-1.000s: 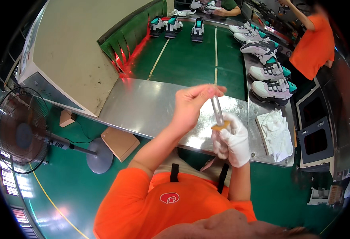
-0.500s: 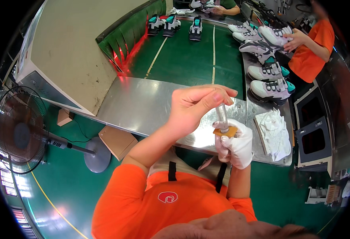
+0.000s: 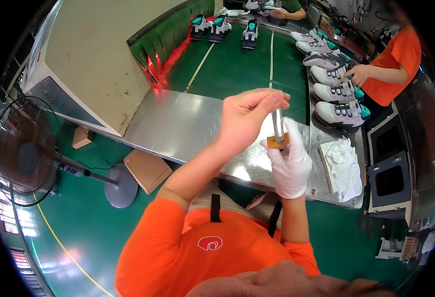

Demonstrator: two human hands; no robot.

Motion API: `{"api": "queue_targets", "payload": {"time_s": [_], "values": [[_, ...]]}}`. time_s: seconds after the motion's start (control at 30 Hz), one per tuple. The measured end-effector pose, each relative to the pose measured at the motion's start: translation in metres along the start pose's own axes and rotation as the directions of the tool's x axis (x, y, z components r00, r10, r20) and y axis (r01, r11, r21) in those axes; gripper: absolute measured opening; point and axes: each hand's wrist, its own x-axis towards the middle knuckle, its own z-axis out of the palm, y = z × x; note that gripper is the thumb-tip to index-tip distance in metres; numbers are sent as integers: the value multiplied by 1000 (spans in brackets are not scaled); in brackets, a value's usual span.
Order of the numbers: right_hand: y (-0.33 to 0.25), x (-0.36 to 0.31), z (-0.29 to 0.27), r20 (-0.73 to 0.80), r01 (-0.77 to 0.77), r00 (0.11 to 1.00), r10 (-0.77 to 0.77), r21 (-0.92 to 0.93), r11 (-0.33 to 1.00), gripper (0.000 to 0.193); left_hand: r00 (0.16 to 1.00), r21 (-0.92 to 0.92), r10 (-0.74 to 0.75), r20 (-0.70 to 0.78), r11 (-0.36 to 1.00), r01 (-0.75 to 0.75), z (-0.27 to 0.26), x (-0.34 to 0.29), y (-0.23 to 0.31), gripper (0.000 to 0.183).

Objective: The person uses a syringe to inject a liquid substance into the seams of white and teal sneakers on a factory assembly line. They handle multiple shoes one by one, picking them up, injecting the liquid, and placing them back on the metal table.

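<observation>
My bare left hand (image 3: 251, 115) is closed around the top of a silver tube (image 3: 277, 124) above the metal edge of the worktable. The tube stands nearly upright, with a flat amber piece (image 3: 278, 142) at its lower end. In a white glove, my right hand (image 3: 293, 166) grips the edges of the amber piece between thumb and fingers. My left fingers cover the tube's upper end, so its shape there is hidden.
White-and-black shoes (image 3: 337, 115) line the steel ledge at right, by a crumpled white cloth (image 3: 343, 168). More shoes (image 3: 249, 34) sit on the green belt (image 3: 237, 67). A co-worker's hand (image 3: 360, 74) touches the row. A fan (image 3: 27, 151) stands at left.
Both my hands have risen slightly with the tube, and my gloved fingers have straightened. The co-worker at right has set the held shoe down in the row.
</observation>
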Motion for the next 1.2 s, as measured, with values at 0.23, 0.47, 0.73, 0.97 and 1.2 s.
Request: {"api": "queue_targets", "payload": {"time_s": [0.23,0.47,0.73,0.97,1.2], "values": [[-29,-9,-32,359,-548,836,414,562,620,37,983,-35,-43,178,998,50,5,-13,20,24],[-7,-14,-45,718,-716,688,105,695,-66,47,952,-140,-6,307,989,51,9,-23,24,26],[-24,-3,-25,252,-455,888,385,601,657,46,998,-38,-33,62,999,35,12,-4,12,26],[-30,-10,-53,497,-671,725,476,663,330,33,975,-48,-41,217,997,53,17,-8,22,26],[-5,-19,-51,647,-650,744,165,759,-42,53,958,-108,46,284,994,-16,20,-17,24,29]]}}
